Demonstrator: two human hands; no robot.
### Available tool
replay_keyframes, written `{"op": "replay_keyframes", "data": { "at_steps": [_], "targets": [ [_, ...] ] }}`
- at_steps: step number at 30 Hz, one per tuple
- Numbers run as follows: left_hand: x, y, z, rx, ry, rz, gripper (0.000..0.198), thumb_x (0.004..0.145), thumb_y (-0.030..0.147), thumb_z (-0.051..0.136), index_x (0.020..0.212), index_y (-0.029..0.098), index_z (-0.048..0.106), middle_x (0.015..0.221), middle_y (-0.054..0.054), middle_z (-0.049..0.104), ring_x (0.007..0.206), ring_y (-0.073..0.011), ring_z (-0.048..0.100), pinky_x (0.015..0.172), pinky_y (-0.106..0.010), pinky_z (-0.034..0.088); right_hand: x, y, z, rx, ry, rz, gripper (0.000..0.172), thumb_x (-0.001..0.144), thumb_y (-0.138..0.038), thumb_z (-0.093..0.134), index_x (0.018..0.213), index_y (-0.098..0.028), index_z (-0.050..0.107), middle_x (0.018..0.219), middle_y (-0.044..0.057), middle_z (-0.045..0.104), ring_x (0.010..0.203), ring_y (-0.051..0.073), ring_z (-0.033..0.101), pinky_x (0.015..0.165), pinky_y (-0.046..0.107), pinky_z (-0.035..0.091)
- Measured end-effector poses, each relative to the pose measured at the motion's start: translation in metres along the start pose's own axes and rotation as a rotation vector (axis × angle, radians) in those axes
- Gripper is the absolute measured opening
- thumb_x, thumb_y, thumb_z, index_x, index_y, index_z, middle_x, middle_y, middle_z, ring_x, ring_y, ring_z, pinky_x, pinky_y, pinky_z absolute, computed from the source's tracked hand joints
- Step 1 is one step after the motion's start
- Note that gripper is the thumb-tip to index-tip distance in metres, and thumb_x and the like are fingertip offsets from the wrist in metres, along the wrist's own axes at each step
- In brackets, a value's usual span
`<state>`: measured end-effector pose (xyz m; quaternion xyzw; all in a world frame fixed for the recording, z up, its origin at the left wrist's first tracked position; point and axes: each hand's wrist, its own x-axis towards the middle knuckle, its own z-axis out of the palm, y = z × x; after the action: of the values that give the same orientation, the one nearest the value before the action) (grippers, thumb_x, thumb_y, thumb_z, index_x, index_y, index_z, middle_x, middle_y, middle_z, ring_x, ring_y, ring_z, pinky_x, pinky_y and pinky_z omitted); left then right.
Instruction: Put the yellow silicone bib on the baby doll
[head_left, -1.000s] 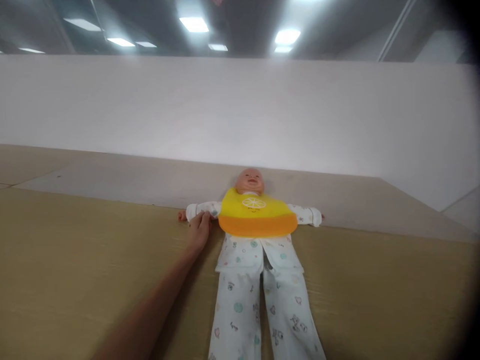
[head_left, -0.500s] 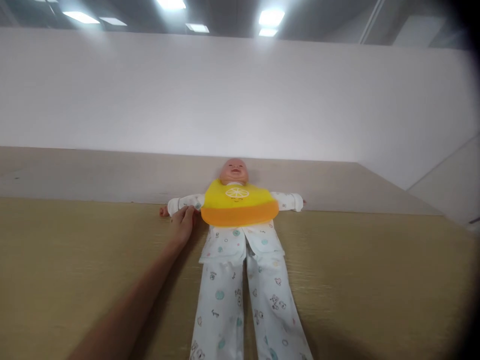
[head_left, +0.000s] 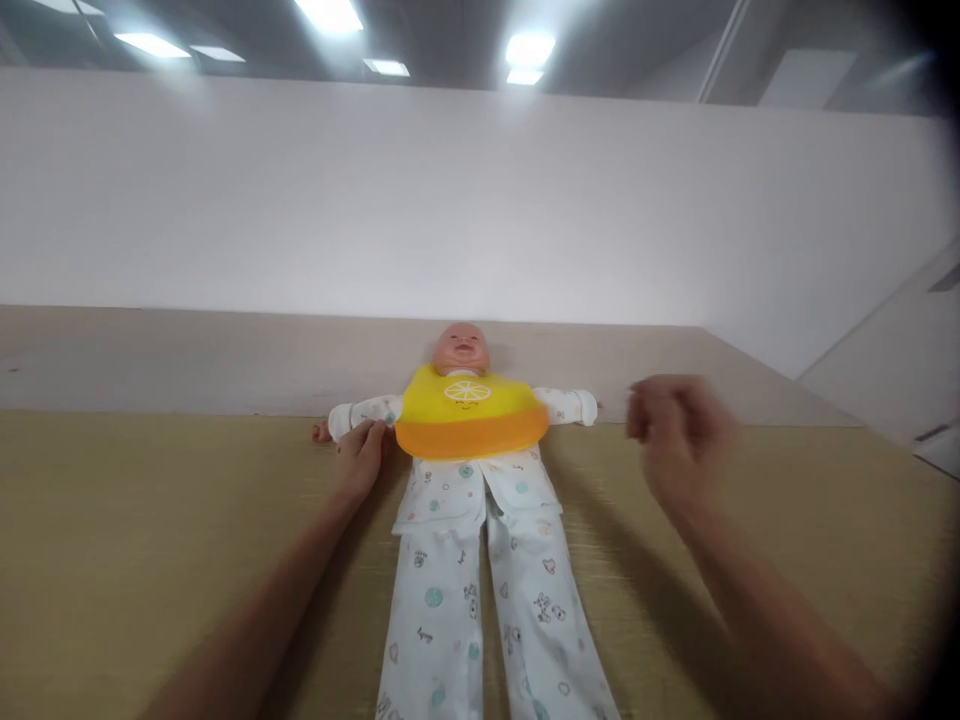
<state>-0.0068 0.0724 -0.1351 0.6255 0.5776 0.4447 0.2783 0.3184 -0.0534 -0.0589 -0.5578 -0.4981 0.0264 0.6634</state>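
One baby doll [head_left: 469, 470] in printed white pyjamas lay face-up, arms spread, on a tan tabletop [head_left: 150, 530] before a white partition [head_left: 300, 200]. One yellow-and-orange bib [head_left: 471, 420] covered its chest. The left hand [head_left: 361, 455] rested with fingers on the doll's sleeve beside the bib; the right hand [head_left: 675, 440], blurred and loosely curled, hovered empty off the doll's other arm. A hard tug on the sleeve could skew the doll sideways.
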Motion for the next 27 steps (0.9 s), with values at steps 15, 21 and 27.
{"op": "replay_keyframes", "data": {
  "at_steps": [15, 21, 27],
  "targets": [
    [0.001, 0.001, -0.001, 0.062, -0.025, -0.008, 0.038, 0.086, 0.041, 0.046, 0.053, 0.022, 0.042, 0.055, 0.002, 0.046, 0.059, -0.0168, 0.043, 0.059, -0.031, 0.03, -0.021, 0.115, 0.031, -0.231, -0.401, 0.191, 0.033, 0.086, -0.051, 0.045, 0.075, -0.021, 0.051, 0.067, 0.002, 0.054, 0.063, 0.017, 0.048, 0.062, 0.03, 0.036],
    [0.012, 0.027, -0.006, -0.06, 0.022, -0.014, 0.036, 0.083, 0.042, 0.051, 0.052, 0.022, 0.05, 0.054, 0.001, 0.048, 0.057, -0.016, 0.043, 0.056, -0.03, 0.03, -0.012, 0.107, 0.033, -0.128, -0.41, 0.26, 0.031, 0.083, -0.049, 0.05, 0.07, -0.021, 0.051, 0.063, 0.0, 0.05, 0.061, 0.016, 0.045, 0.061, 0.029, 0.036],
    [0.08, 0.06, 0.017, -0.199, 0.123, -0.065, 0.019, 0.071, 0.03, 0.059, 0.056, 0.019, 0.055, 0.057, 0.0, 0.053, 0.06, -0.0155, 0.046, 0.057, -0.028, 0.033, 0.033, 0.083, 0.056, -0.093, -0.316, 0.341, 0.024, 0.078, -0.041, 0.054, 0.071, -0.018, 0.059, 0.07, 0.002, 0.06, 0.069, 0.016, 0.052, 0.066, 0.029, 0.042]
  ]
}}
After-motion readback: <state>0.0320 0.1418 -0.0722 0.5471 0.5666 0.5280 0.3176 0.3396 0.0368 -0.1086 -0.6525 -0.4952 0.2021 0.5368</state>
